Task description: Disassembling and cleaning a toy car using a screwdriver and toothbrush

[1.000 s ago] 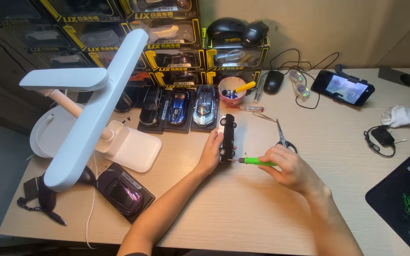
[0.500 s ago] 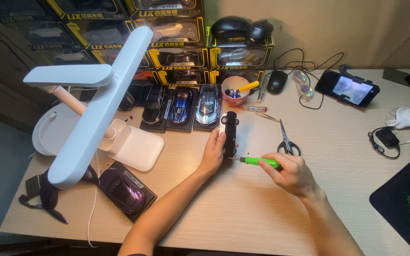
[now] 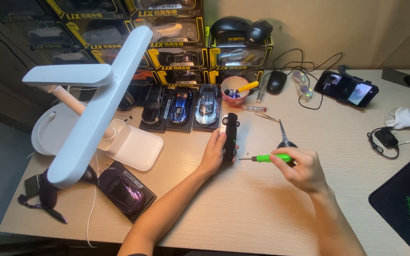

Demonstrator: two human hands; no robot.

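Our left hand (image 3: 213, 154) cups the black toy car (image 3: 230, 135) turned on its side; just right of the car, our right hand (image 3: 300, 167) pinches a green-handled screwdriver (image 3: 266, 158), tip aimed at it.

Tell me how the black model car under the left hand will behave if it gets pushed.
The black model car lies on its side on the desk, so it would probably slide, not roll. The left hand steadies it. It looks rigid, likely dense for its size.
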